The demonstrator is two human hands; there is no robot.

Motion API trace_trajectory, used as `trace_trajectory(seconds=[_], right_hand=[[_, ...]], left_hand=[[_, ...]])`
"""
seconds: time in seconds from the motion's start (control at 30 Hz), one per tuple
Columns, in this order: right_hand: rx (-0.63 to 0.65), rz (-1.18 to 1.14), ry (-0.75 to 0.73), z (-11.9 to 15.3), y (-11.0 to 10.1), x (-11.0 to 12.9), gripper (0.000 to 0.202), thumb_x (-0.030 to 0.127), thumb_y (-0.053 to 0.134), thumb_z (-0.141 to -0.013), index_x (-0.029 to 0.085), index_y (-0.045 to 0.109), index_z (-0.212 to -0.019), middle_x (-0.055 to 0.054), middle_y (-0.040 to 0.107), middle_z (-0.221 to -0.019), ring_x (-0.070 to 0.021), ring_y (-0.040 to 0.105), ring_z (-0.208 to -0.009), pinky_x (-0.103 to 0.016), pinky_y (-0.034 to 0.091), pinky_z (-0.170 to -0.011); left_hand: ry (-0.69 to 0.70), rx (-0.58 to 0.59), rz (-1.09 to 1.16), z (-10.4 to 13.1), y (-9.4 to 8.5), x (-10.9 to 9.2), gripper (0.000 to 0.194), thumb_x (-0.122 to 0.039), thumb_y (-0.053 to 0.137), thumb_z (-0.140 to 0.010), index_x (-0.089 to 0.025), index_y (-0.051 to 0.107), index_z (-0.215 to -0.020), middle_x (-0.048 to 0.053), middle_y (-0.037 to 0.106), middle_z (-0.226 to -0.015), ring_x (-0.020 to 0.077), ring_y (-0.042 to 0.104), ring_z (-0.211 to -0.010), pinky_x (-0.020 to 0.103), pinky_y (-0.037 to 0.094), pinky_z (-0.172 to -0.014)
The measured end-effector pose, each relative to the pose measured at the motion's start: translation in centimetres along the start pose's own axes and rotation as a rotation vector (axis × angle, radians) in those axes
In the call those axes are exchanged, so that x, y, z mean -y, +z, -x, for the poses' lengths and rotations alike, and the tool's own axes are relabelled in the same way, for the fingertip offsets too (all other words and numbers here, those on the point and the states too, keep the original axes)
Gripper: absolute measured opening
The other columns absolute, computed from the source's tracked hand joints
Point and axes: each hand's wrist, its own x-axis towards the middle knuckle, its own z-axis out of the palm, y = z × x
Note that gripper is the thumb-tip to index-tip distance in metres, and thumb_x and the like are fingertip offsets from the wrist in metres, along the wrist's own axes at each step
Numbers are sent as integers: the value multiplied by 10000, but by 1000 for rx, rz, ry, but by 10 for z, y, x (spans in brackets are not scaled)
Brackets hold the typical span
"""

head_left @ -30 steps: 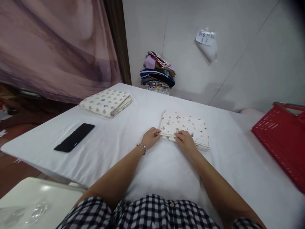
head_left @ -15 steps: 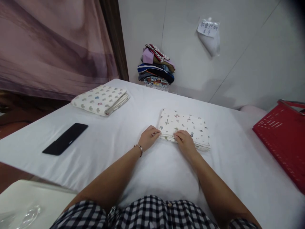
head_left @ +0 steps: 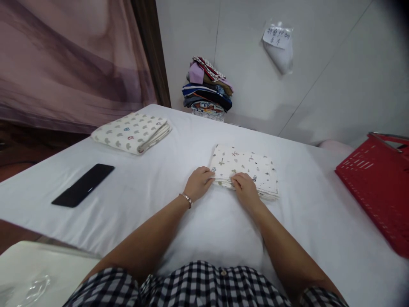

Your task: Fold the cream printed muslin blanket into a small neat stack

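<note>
A white cloth (head_left: 246, 164) with small plant-like prints lies folded in several layers on the white-covered table (head_left: 143, 183). At its near left corner, my left hand (head_left: 198, 182) pinches the edge between thumb and fingers; a bracelet circles that wrist. My right hand (head_left: 245, 187) pinches the near edge of the same cloth, a little left of its middle. The layers show as a stack along that near side. A second folded cloth (head_left: 131, 132), white with grey mushroom-like prints, lies at the far left, apart from both hands.
A black phone-like slab (head_left: 83, 185) lies on the left of the table. At the right edge stands a red plastic basket (head_left: 377, 183). Folded clothes (head_left: 207, 89) are piled beyond the far edge, by the wall. A pale surface with clear plastic (head_left: 35, 290) is at lower left.
The whole view has shifted slightly, so everything appears a little further left. Both hands keep their hold on the folded cloth's near edge, with hardly any other movement.
</note>
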Motion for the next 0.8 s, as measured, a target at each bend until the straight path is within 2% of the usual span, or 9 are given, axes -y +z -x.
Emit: trace_trajectory(seconds=[0.2,0.33,0.5,0.8], right_hand=[[24,58,-49,0,0,-1,238,282,433,-931,231,663,-961,-73,641,-965,-228,530,-911,-368,413,-823],[42,93,-66,0,1,-1,219,293,470,-916,229,668,-983,-70,639,-967,-233,527,-918,-370,409,-830],[30,87,-41,0,3,-2,221,265,461,-909,229,678,-931,-72,643,-947,-232,533,-902,-367,401,-821],[-23,82,-81,2,3,1,229,229,423,-928,197,643,-877,-59,638,-908,-207,524,-864,-342,395,-788]], left_hand=[[140,62,-178,-8,-2,-4,184,-230,507,-871,-217,658,-974,78,615,-1014,218,527,-950,364,402,-811],[142,108,-234,-10,-4,-6,167,-262,512,-881,-231,669,-928,68,630,-977,216,534,-958,363,387,-813],[128,61,-279,-10,-2,-3,270,-317,426,-928,-207,668,-884,69,643,-928,208,539,-902,363,385,-766],[143,54,-322,-8,-1,-9,246,-263,393,-939,-180,613,-865,61,633,-929,191,527,-882,349,405,-759]])
